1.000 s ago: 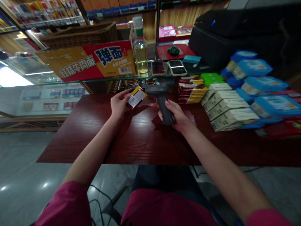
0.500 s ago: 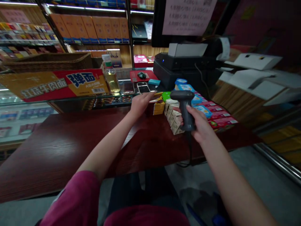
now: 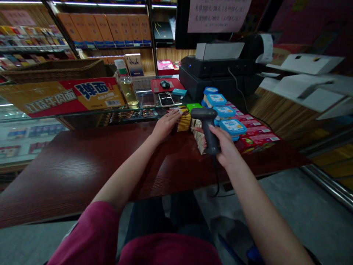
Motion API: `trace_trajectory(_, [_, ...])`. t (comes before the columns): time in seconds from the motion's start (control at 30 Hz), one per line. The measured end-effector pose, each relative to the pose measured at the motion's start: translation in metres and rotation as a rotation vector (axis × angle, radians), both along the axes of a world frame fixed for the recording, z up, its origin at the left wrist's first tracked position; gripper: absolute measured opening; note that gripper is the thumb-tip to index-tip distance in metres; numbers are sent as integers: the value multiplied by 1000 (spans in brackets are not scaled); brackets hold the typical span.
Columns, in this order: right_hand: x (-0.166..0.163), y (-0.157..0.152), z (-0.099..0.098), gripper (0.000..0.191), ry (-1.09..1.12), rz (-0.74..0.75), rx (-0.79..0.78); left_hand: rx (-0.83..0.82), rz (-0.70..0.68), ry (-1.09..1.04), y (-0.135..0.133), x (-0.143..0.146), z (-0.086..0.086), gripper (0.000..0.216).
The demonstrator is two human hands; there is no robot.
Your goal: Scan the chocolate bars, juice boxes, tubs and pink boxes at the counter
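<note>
My right hand (image 3: 224,141) is wrapped round the handle of a dark grey barcode scanner (image 3: 210,129), its head pointing left and its cable hanging down. My left hand (image 3: 166,124) lies with fingers stretched out on top of a stack of yellow and brown packets (image 3: 184,123). Behind and partly under the scanner stands a row of small cream-coloured boxes (image 3: 197,137); the scanner hides some of them. A green pack (image 3: 193,106) sits just beyond the packets. To the right are blue-lidded tubs (image 3: 233,126) and red boxes (image 3: 259,138).
The dark red wooden counter (image 3: 82,165) spreads before me. At its back are a phone (image 3: 166,99), a mouse (image 3: 165,84), a bottle (image 3: 128,88) and a noodle carton (image 3: 68,96). A black receipt printer (image 3: 204,65) and cardboard flaps (image 3: 300,86) stand right.
My left hand has flattened onto the yellow packets. The scanner in my right hand has shifted slightly left. The view has tilted a little.
</note>
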State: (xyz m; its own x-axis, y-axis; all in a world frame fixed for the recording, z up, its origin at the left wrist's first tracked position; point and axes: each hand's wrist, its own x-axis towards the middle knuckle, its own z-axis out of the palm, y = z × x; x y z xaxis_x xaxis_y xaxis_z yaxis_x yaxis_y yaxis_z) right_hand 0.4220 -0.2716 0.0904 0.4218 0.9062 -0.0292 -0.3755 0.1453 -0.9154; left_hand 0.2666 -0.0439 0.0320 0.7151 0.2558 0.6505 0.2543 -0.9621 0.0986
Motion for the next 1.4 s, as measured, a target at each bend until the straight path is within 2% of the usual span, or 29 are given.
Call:
trace_trajectory(0.13, [1,5,0,34,-1,-19,27,-35,66,-89,-1,-23,-6,50])
trace_trajectory(0.27, [1,10,-1,35,-5,-25,36,-120,144,-50,12,-37,-5,59])
trace_trajectory(0.43, [-1,13,-2,37,-36,-1,32,-132,88,35,26,-30,4,67])
trace_trajectory(0.53, [-6,14,-1,37,-53,28,27,-159,34,24,23,-29,5,52])
trace_trajectory(0.63, [-20,18,-1,38,-61,51,55,-266,15,-174,10,-40,0,33])
trace_trajectory(0.77, [-47,29,-5,42,-53,185,104,-610,184,-582,-1,-80,-10,22])
trace_trajectory(0.93, [-84,71,-21,45,-45,409,66,-952,352,-819,22,-152,-30,39])
trace_trajectory(1.07, [-118,120,-46,46,-27,468,-2,-1052,465,-898,44,-189,-45,42])
trace_trajectory(1.13, [-135,137,-60,47,-14,434,2,-1043,468,-915,50,-196,-47,42])
trace_trajectory(1.23, [-152,148,-76,51,1,404,0,-1062,435,-933,53,-198,-47,42])
trace_trajectory(1.4, [-158,142,-82,46,-74,448,-39,-1092,401,-906,47,-195,-43,40])
